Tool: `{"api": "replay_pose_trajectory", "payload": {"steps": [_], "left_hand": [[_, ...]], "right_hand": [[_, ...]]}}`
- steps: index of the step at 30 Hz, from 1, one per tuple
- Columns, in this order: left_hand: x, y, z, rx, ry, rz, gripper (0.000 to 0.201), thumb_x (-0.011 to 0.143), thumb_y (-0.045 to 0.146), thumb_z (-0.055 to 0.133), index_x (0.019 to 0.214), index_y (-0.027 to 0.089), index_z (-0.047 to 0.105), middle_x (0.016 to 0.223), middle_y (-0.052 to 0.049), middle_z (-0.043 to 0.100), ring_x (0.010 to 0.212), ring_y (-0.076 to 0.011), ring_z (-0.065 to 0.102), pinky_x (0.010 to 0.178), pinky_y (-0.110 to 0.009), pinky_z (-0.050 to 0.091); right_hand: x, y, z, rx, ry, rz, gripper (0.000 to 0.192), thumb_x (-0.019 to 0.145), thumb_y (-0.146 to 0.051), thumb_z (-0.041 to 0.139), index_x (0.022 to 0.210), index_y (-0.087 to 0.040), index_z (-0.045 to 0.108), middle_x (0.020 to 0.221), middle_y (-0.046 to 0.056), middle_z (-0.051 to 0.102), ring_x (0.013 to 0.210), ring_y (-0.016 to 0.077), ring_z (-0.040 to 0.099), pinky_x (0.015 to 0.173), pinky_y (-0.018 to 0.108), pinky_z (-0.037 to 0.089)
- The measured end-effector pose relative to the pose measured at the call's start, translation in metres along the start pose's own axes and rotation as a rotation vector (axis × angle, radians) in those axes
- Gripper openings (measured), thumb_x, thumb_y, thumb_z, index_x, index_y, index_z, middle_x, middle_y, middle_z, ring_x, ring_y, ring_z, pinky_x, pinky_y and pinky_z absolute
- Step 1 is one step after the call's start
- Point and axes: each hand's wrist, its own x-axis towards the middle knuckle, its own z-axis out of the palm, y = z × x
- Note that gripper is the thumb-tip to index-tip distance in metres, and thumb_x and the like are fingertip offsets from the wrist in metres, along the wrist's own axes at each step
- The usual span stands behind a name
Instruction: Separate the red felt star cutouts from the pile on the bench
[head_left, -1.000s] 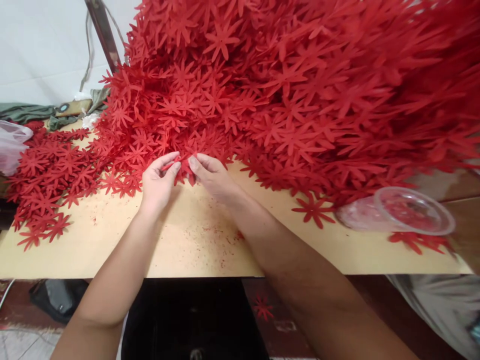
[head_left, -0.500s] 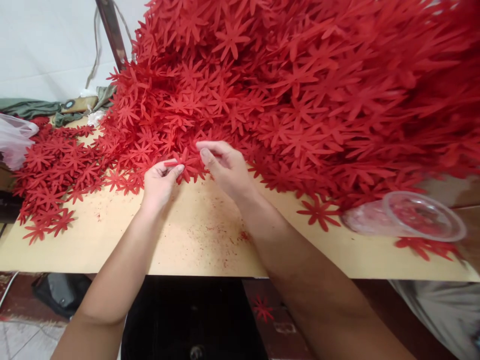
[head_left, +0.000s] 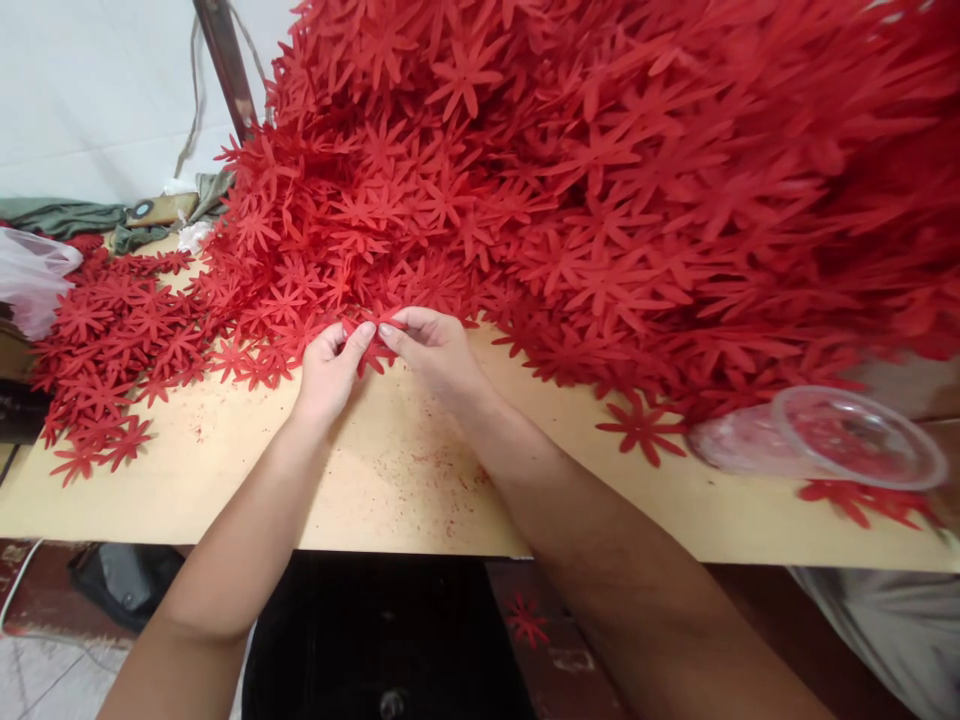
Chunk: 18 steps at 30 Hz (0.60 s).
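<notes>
My left hand (head_left: 328,368) and my right hand (head_left: 436,350) meet above the table, thumbs almost touching. Between their pinched fingertips is a red flower-shaped cutout (head_left: 370,361) with narrow petals, mostly covered by the fingers. Both hands are closed on it. Right behind them rises a large heap of similar red flower cutouts (head_left: 465,190); the held one blends into its colour, so its exact outline is hard to make out.
A smaller pile of cutouts (head_left: 112,340) spreads at the left. On the right, a clear plastic cup (head_left: 750,440) lies on its side beside a loose cutout (head_left: 641,428). Red crumbs dot the wooden table (head_left: 360,500). A plastic bag (head_left: 34,275) sits at the left edge.
My right hand has moved left and slightly down to meet my left hand, and its fingers have closed on the cutout. The left hand has shifted slightly right.
</notes>
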Motion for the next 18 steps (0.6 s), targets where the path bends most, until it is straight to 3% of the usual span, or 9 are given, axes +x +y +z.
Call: {"api": "replay_pose_trajectory", "payload": {"steps": [4, 9, 12, 14, 16, 18], "left_hand": [[0.002, -0.001, -0.002, -0.057, -0.073, 0.017, 0.032, 0.064, 0.04, 0.08, 0.069, 0.016, 0.058, 0.062, 0.004, 0.061, 0.056, -0.006, 0.05, 0.059, -0.021, 0.041], [0.002, 0.001, -0.006, -0.031, -0.097, 0.015, 0.026, 0.068, 0.034, 0.078, 0.071, 0.016, 0.059, 0.063, 0.003, 0.063, 0.055, -0.0069, 0.051, 0.057, -0.021, 0.041], [0.002, 0.002, -0.007, -0.005, -0.042, -0.001, 0.022, 0.07, 0.029, 0.076, 0.067, 0.017, 0.058, 0.058, 0.003, 0.061, 0.052, -0.0064, 0.049, 0.055, -0.021, 0.039], [0.002, 0.002, -0.006, 0.009, 0.004, -0.019, 0.021, 0.071, 0.027, 0.075, 0.066, 0.017, 0.057, 0.056, 0.004, 0.06, 0.051, -0.0066, 0.049, 0.057, -0.022, 0.04], [0.002, 0.002, -0.005, 0.014, 0.035, -0.035, 0.021, 0.072, 0.026, 0.074, 0.066, 0.017, 0.056, 0.055, 0.004, 0.059, 0.052, -0.0073, 0.051, 0.058, -0.022, 0.04], [0.001, 0.002, -0.004, 0.037, 0.059, -0.051, 0.026, 0.073, 0.028, 0.074, 0.063, 0.017, 0.053, 0.053, 0.006, 0.055, 0.05, -0.0068, 0.048, 0.057, -0.022, 0.038]], "right_hand": [[0.003, 0.0, -0.008, -0.058, 0.129, -0.04, 0.018, 0.073, -0.033, 0.068, 0.069, -0.019, 0.058, 0.065, -0.003, 0.059, 0.061, 0.0086, 0.055, 0.065, 0.026, 0.05], [0.012, 0.007, -0.026, -0.105, 0.32, -0.033, 0.007, 0.077, -0.023, 0.06, 0.08, -0.021, 0.055, 0.068, -0.003, 0.059, 0.058, 0.008, 0.055, 0.061, 0.025, 0.051], [0.016, 0.015, -0.031, -0.181, 0.306, -0.012, 0.032, 0.075, -0.026, 0.063, 0.105, -0.02, 0.055, 0.096, 0.005, 0.066, 0.077, 0.0124, 0.064, 0.075, 0.032, 0.056], [0.015, 0.017, -0.03, -0.279, 0.342, -0.05, 0.048, 0.074, -0.033, 0.067, 0.117, -0.018, 0.053, 0.118, 0.013, 0.061, 0.1, 0.0178, 0.064, 0.088, 0.038, 0.054], [0.012, 0.015, -0.026, -0.357, 0.357, -0.135, 0.052, 0.074, -0.044, 0.067, 0.117, -0.018, 0.055, 0.127, 0.015, 0.056, 0.115, 0.0208, 0.058, 0.096, 0.039, 0.051], [0.007, 0.01, -0.018, -0.337, 0.245, -0.159, 0.049, 0.075, -0.055, 0.064, 0.108, -0.019, 0.062, 0.119, 0.012, 0.062, 0.112, 0.02, 0.06, 0.096, 0.038, 0.051]]}}
